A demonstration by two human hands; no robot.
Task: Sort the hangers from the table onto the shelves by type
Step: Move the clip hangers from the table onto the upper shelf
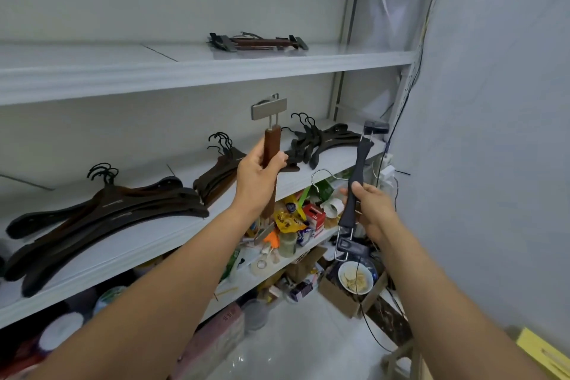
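Note:
My left hand [257, 177] grips a brown wooden clip hanger [272, 148] held upright, its grey clip at the top. My right hand [371, 207] grips a black clip hanger [357, 176], also upright, with a silver hook and a black clip at each end. Both hang in front of the middle shelf [172, 234]. That shelf bears dark coat hangers [101, 213] at left, a brown pile [219, 173] in the middle and black hangers [320, 142] at right. On the top shelf [185, 71] lies a stack of clip hangers [259, 42].
The lower shelf [246, 282] is crowded with packets, jars and tape rolls. A cardboard box [345, 296] with a bowl sits on the floor by the right wall. Cables run down the shelf's right post. A yellow object [546, 355] is at the bottom right.

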